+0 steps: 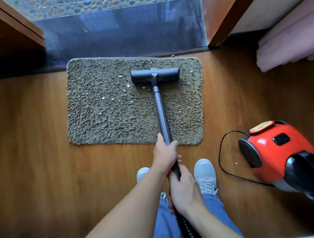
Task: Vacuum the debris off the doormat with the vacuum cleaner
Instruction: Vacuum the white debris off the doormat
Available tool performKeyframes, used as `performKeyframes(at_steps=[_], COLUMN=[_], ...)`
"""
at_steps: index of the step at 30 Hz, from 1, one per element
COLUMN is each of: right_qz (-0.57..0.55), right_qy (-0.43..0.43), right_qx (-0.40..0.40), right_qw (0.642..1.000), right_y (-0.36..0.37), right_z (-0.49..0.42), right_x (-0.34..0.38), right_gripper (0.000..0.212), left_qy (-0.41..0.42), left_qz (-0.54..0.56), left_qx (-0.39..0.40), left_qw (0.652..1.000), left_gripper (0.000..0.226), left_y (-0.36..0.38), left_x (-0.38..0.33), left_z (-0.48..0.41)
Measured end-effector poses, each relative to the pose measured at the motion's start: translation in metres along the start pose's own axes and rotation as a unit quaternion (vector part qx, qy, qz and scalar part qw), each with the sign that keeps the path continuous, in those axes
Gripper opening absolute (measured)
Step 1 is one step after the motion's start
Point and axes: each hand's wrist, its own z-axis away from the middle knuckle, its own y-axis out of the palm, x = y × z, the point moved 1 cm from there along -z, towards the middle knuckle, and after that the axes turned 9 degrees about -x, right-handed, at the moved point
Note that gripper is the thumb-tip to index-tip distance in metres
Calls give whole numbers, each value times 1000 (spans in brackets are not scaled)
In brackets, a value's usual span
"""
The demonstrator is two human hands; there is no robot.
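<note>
Underfoot, wood floor (41, 127). At 12 o'clock, shaggy doormat (100, 119) against the door threshold. At 4 o'clock, off the mat, red canister vacuum cleaner (272, 155). Running from 6 o'clock, grey wand (161, 111) to floor head (155, 75) on the mat's far right half. Left hand (165, 153) wrapped round the wand; right hand (185, 187) curled round the grip just behind. White debris (128, 86) flecking the mat, mostly left of the head.

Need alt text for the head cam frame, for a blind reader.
Seen from above, a person's left hand and right hand grip a vacuum tube, its floor head resting on the far part of a shaggy doormat dotted with pale debris. The red vacuum body sits on the wooden floor to the right.
</note>
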Motion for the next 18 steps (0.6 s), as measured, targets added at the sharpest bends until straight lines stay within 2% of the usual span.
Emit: performKeyframes(at_steps=[4,10,15,18], right_qz=[-39,-60,-23,9], right_qy=[-5,-3,-18,-18], right_qx=[10,15,9,7], right_qw=[999,998,1000,1000], right_y=[5,9,7,7], right_z=[-17,-27,-17,-5], right_x=[32,62,48,24], right_gripper=[33,31,29,34], left_qy=[24,10,6,-11], left_qz=[-6,14,14,21], left_qx=[3,20,16,14], left_qw=[1000,1000,1000,1000], left_gripper=[32,20,29,45], left_y=[-10,-19,-16,-12], left_x=[-32,-60,-42,-19], left_z=[-24,-40,-30,-16])
